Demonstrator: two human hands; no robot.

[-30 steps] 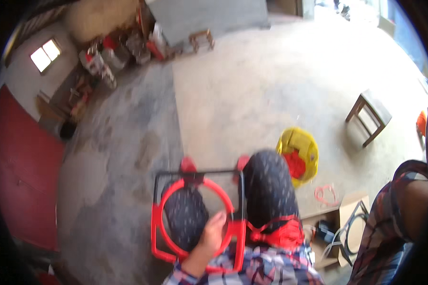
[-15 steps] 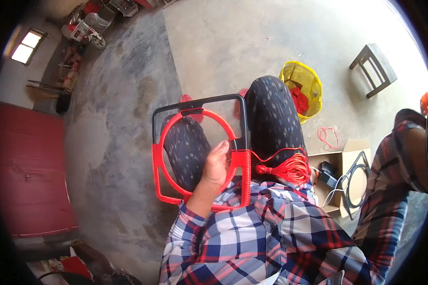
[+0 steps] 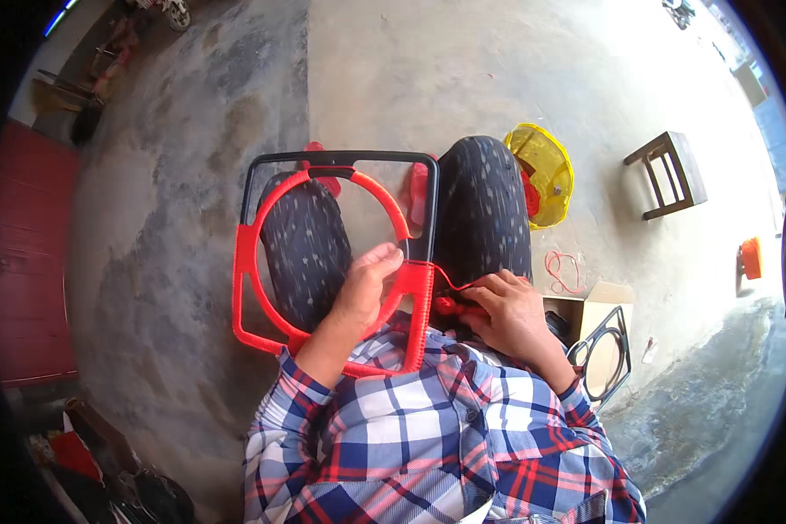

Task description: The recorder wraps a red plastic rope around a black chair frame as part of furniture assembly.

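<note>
Frame (image 3: 414, 284): a rounded rectangle around a ring (image 3: 380, 192), suspended in the left hand (image 3: 364, 284) above the left thigh. The lower section is red and covered with tight, ribbed wrapping; the upper bars are smooth, bare black. The ring is mainly red, with a black section at its top and another beside the left fingertips.

Left fingers: grasping the ring's right side, thumb laid along it.

Right fingers: curled over a cord bundle (image 3: 448, 306) and touching it; whether they are clenched cannot be told. A red cord (image 3: 445, 276) runs in a slack curve from the frame's right upright, just right of the left fingertips, to the right hand (image 3: 508, 319).

Beneath both hands: dark woven trousers (image 3: 485, 201) with pale flecks.

Right of the right fingers: a thin red loop (image 3: 576, 271) on the concrete floor (image 3: 384, 79), then an open cardboard box (image 3: 609, 295) with a second, all-black frame (image 3: 625, 349) against it.

Beyond the right fingertips: a thin-walled yellow basket (image 3: 557, 188) containing red material. Farther right: a dark, four-legged stool (image 3: 688, 175).
</note>
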